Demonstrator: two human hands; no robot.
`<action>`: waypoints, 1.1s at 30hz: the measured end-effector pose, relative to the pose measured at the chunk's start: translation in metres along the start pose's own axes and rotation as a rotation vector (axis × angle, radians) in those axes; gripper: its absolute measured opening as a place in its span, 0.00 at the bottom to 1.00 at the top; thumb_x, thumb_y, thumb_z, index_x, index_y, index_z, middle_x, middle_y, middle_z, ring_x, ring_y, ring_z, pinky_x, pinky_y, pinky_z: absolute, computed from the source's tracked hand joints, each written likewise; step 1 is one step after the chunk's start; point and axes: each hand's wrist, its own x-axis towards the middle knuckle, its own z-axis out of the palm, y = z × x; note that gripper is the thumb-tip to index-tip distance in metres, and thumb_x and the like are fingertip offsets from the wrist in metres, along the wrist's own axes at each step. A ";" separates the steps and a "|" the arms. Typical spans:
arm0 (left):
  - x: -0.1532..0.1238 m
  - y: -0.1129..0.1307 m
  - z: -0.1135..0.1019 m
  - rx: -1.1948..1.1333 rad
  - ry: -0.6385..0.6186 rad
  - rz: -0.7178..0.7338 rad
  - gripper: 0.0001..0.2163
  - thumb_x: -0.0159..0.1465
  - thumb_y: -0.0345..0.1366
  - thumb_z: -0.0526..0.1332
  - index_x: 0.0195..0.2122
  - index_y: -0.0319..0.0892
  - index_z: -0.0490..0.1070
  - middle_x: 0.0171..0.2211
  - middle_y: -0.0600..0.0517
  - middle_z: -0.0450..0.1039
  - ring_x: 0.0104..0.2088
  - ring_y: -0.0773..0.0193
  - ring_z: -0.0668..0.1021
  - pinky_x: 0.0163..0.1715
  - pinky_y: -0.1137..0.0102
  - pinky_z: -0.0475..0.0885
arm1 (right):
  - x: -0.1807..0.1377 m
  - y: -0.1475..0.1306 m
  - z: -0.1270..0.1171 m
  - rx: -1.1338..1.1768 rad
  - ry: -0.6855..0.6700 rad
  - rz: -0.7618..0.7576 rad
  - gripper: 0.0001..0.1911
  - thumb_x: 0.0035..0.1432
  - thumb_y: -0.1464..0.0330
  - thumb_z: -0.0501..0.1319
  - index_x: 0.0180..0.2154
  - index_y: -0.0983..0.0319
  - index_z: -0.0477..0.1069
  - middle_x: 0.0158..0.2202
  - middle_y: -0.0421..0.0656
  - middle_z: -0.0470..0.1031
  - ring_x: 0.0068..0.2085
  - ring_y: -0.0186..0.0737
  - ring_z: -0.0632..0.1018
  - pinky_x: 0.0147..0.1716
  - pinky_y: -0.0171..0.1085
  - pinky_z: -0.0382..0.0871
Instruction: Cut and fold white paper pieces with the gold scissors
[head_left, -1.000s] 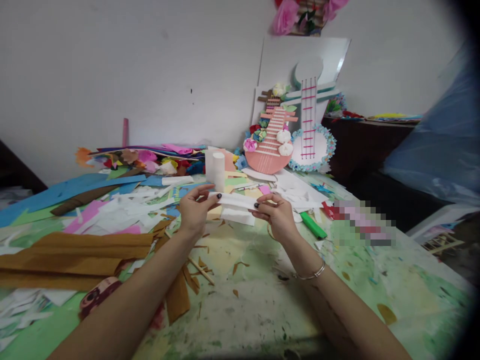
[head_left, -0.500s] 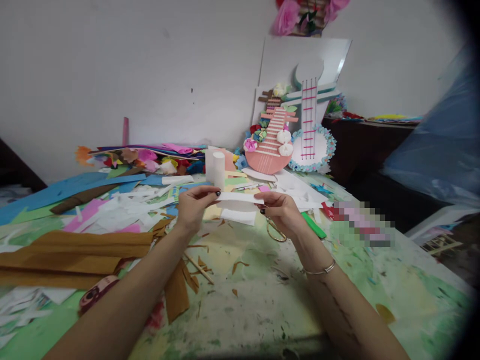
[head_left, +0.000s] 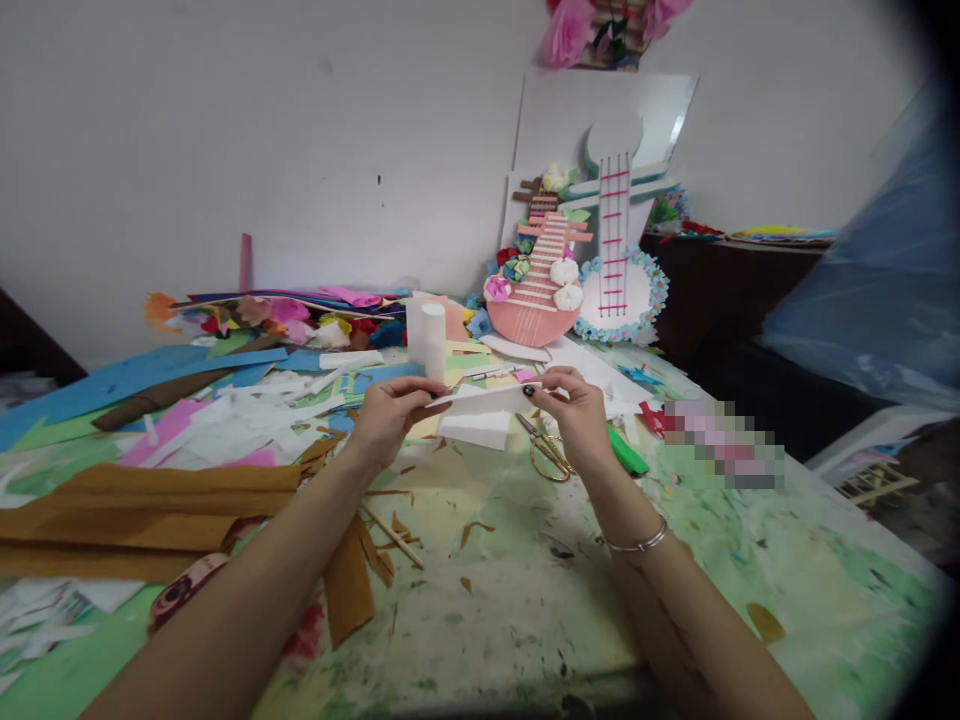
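A strip of white paper (head_left: 491,398) is stretched between my two hands above the table. My left hand (head_left: 391,418) pinches its left end between thumb and fingers. At the other end, my right hand (head_left: 568,408) grips it with thumb and forefinger. Below the strip lies another white paper piece (head_left: 474,430). Gold-handled scissors (head_left: 551,458) rest on the table beside my right hand, partly hidden by it. Behind the strip stands a white paper roll (head_left: 433,340).
Brown crepe paper (head_left: 150,505) and white scraps (head_left: 232,420) cover the left side. A wooden stick (head_left: 394,535) lies near my left forearm. Paper-decorated instrument models, one pink (head_left: 536,320) and one white (head_left: 615,285), lean at the back. A green object (head_left: 628,453) lies right.
The strip has tilted, its right end rising and its face turning nearly edge-on. My right hand has shifted slightly right and up, and more of the scissors shows.
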 end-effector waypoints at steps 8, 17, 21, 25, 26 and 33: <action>-0.003 0.002 0.003 0.076 -0.102 0.018 0.15 0.41 0.39 0.73 0.28 0.36 0.78 0.22 0.48 0.76 0.23 0.64 0.78 0.28 0.69 0.76 | -0.002 -0.006 0.000 0.191 -0.062 0.139 0.08 0.46 0.65 0.67 0.25 0.61 0.70 0.21 0.36 0.69 0.23 0.30 0.67 0.24 0.31 0.59; 0.000 0.003 -0.002 0.208 -0.059 0.023 0.10 0.42 0.38 0.72 0.21 0.37 0.76 0.12 0.55 0.64 0.13 0.74 0.63 0.12 0.77 0.51 | 0.000 -0.003 -0.001 0.237 -0.022 0.243 0.12 0.39 0.65 0.71 0.26 0.63 0.73 0.23 0.39 0.75 0.24 0.32 0.71 0.25 0.32 0.62; 0.001 0.004 -0.004 0.232 -0.035 0.058 0.09 0.42 0.37 0.71 0.20 0.38 0.76 0.13 0.56 0.63 0.14 0.76 0.60 0.14 0.76 0.50 | 0.001 -0.006 -0.003 0.239 -0.067 0.289 0.10 0.37 0.68 0.71 0.23 0.63 0.72 0.19 0.37 0.72 0.20 0.29 0.67 0.22 0.31 0.59; 0.000 0.007 -0.004 0.186 -0.069 0.042 0.06 0.42 0.34 0.70 0.20 0.38 0.76 0.20 0.52 0.71 0.22 0.71 0.69 0.21 0.76 0.63 | 0.001 -0.009 -0.003 0.261 -0.131 0.343 0.09 0.38 0.68 0.70 0.23 0.62 0.72 0.17 0.34 0.69 0.18 0.26 0.64 0.18 0.29 0.54; -0.001 0.009 -0.004 0.136 -0.100 0.020 0.06 0.41 0.33 0.70 0.20 0.38 0.75 0.21 0.51 0.72 0.23 0.70 0.71 0.23 0.76 0.64 | 0.000 -0.010 -0.003 0.260 -0.142 0.362 0.09 0.38 0.68 0.70 0.24 0.62 0.72 0.17 0.34 0.69 0.18 0.26 0.64 0.18 0.29 0.54; -0.008 0.012 -0.001 0.166 -0.399 -0.247 0.16 0.46 0.37 0.70 0.37 0.42 0.77 0.27 0.49 0.74 0.23 0.66 0.74 0.20 0.74 0.65 | -0.005 -0.004 0.001 0.218 -0.289 0.420 0.11 0.39 0.66 0.70 0.28 0.62 0.74 0.22 0.38 0.74 0.22 0.32 0.71 0.20 0.31 0.62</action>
